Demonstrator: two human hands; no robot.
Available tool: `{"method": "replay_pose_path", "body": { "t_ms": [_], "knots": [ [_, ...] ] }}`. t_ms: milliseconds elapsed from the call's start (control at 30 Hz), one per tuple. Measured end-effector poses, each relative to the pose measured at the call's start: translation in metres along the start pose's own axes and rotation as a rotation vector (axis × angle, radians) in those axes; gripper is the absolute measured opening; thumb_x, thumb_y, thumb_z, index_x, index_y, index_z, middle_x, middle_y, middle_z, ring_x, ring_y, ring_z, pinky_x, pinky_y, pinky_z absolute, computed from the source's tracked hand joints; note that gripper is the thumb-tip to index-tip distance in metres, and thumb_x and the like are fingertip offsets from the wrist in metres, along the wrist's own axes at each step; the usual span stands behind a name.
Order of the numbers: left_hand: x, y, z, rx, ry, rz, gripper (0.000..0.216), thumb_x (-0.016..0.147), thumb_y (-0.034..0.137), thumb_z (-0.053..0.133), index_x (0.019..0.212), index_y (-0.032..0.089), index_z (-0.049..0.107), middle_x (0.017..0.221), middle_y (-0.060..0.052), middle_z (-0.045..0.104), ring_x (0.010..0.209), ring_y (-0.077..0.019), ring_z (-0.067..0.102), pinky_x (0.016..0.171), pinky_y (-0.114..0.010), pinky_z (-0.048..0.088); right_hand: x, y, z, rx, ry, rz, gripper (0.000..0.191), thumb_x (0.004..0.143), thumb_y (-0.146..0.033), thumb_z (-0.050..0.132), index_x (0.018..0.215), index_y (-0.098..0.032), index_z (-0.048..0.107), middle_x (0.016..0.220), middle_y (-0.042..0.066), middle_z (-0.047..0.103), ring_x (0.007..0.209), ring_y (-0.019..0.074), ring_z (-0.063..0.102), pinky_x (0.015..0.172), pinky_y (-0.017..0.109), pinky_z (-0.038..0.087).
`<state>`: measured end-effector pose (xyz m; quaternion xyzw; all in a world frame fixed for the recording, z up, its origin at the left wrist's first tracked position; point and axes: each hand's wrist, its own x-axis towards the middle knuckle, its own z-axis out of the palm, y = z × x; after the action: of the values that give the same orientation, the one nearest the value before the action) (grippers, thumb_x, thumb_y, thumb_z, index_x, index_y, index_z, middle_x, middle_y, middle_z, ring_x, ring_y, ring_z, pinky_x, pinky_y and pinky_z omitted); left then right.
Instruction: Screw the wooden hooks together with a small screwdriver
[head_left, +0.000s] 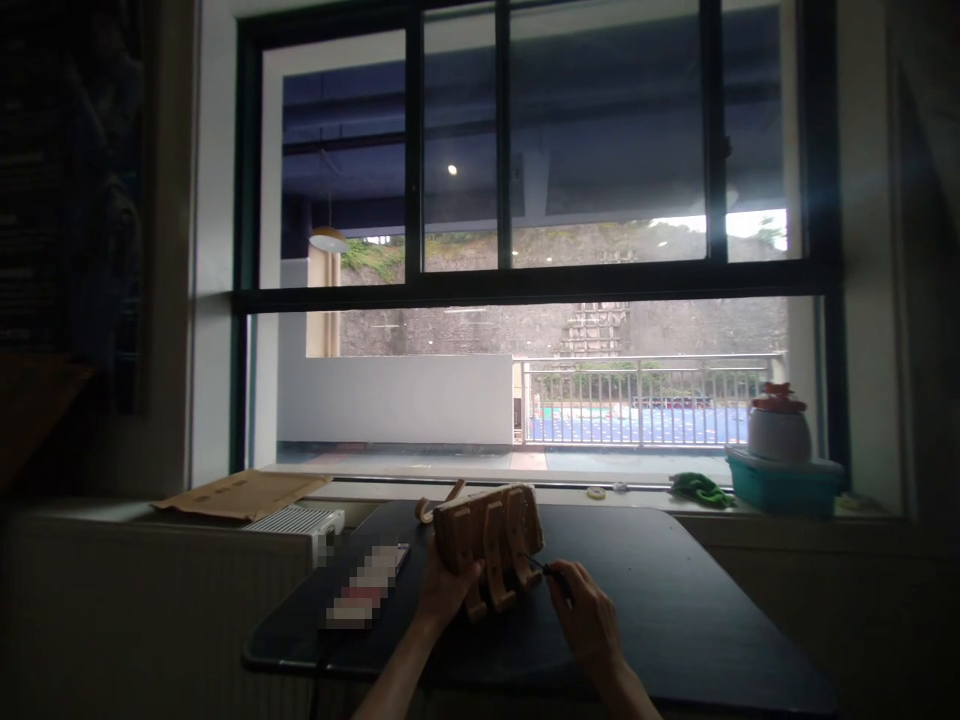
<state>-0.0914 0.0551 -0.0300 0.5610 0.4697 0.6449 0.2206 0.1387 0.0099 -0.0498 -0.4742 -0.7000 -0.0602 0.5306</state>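
Note:
A wooden block with several curved, hook-shaped wooden strips [493, 550] on its near face is tilted up above the dark table [675, 600]. My left hand [444, 582] grips its lower left side, the thumb lying on the front. In my right hand [586, 610] is a thin dark tool that looks like a screwdriver [553, 572]. Its shaft points left to the lower end of the rightmost strip; whether the tip touches the wood I cannot tell. Behind the block, a loose curved wooden strip [425, 508] shows partly.
A blurred-out flat object [367, 588] lies on the table at left. On the sill are a brown envelope [244, 494], a tape roll [595, 493], a green cloth [701, 489] and a teal box [784, 482] bearing a white container [780, 432]. A window stands beyond.

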Motion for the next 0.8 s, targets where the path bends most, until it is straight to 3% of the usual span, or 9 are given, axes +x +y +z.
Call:
{"method": "replay_pose_path", "body": {
  "t_ms": [800],
  "knots": [
    [-0.002,0.0,-0.002,0.003,-0.049,0.002,0.075,0.059,0.026,0.074,0.124,0.017,0.036,0.113,-0.011,0.054,0.106,-0.028,0.054,0.09,-0.04,0.044,-0.003,-0.008,-0.008,-0.046,-0.055,-0.027,0.019,0.084,-0.022,0.043,0.099,-0.022,0.055,0.088,0.002,0.066,0.072,0.0153,0.063,0.061,0.023,0.043]
  ]
}}
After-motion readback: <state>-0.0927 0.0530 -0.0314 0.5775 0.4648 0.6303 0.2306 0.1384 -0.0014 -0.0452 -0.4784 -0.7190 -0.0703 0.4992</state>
